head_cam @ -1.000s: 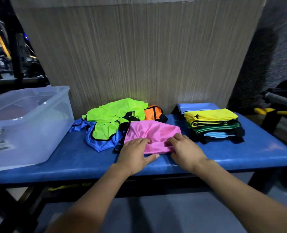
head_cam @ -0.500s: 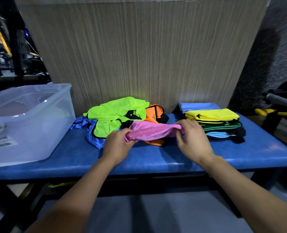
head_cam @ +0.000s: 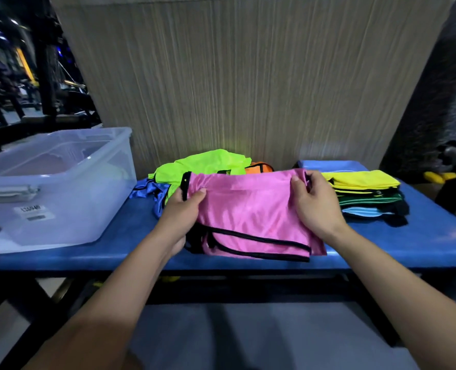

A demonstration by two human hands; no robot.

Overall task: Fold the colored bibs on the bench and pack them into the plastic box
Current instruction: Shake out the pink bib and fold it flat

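A pink bib (head_cam: 250, 209) with black trim hangs spread out between my hands above the blue bench (head_cam: 114, 252), its lower edge near the bench's front. My left hand (head_cam: 184, 209) grips its left edge and my right hand (head_cam: 315, 204) pinches its upper right corner. Behind it lies a loose heap: a neon green bib (head_cam: 202, 162), an orange bib (head_cam: 259, 168) mostly hidden, and a blue bib (head_cam: 152, 189). At the right stands a stack of folded bibs (head_cam: 365, 193), yellow on top. The clear plastic box (head_cam: 53, 182) sits at the left end of the bench.
A tall beige panel (head_cam: 248, 76) rises straight behind the bench. Dark gym equipment (head_cam: 34, 97) stands at the far left, and a machine with yellow handles (head_cam: 446, 177) at the far right. Grey floor (head_cam: 248, 337) lies below the bench's front edge.
Both hands have lifted the pink bib off the bench and drawn it open; it was folded flat, then bunched between the hands, and now hangs spread out.
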